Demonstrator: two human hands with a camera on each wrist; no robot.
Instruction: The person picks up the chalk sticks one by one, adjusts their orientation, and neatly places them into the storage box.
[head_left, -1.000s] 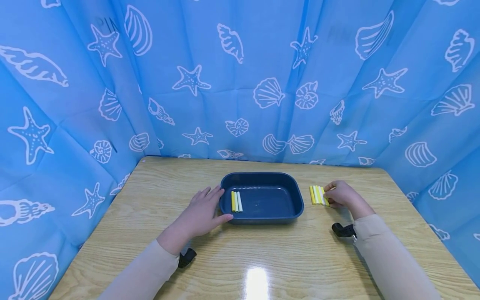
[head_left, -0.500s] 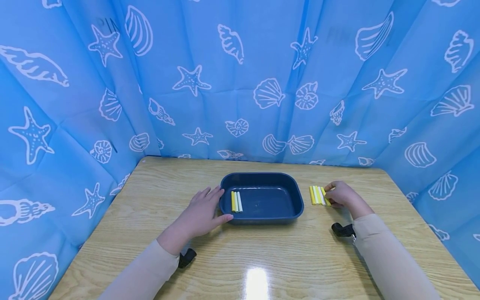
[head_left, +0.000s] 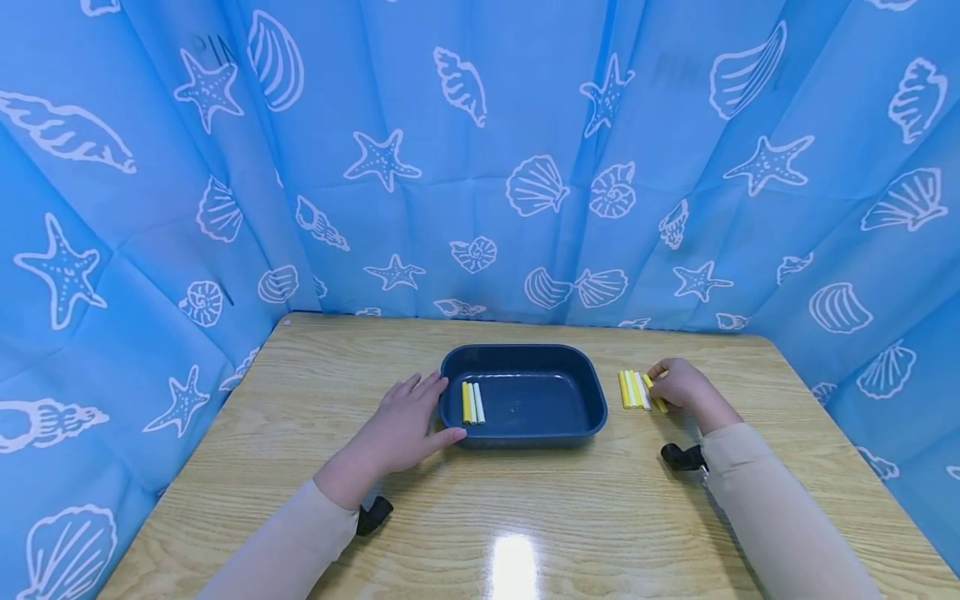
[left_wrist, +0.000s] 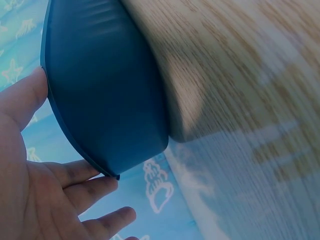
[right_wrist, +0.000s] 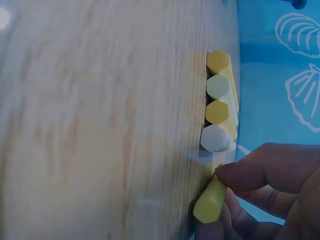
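My left hand (head_left: 399,427) spreads over the left end of a dark blue plastic basin (head_left: 536,406), its fingers and thumb touching the rim, as the left wrist view also shows. On the basin's floor at the left, one yellow and two white chalk sticks (head_left: 473,404) lie side by side. Right of the basin, my right hand (head_left: 681,386) pinches a yellow chalk stick (right_wrist: 210,204) between thumb and fingers. That stick lies tilted on the table, slightly apart from a row of yellow and white chalk sticks (right_wrist: 218,112) with six-sided ends.
The wood-grain table (head_left: 420,542) carries the basin and chalk. A blue curtain (head_left: 480,225) with shell and starfish prints stands behind and along both sides. Black camera mounts (head_left: 681,457) sit under both wrists.
My right hand has shifted the end yellow chalk stick slightly to the right, opening a small gap beside the row. The left hand and the basin have stayed in place.
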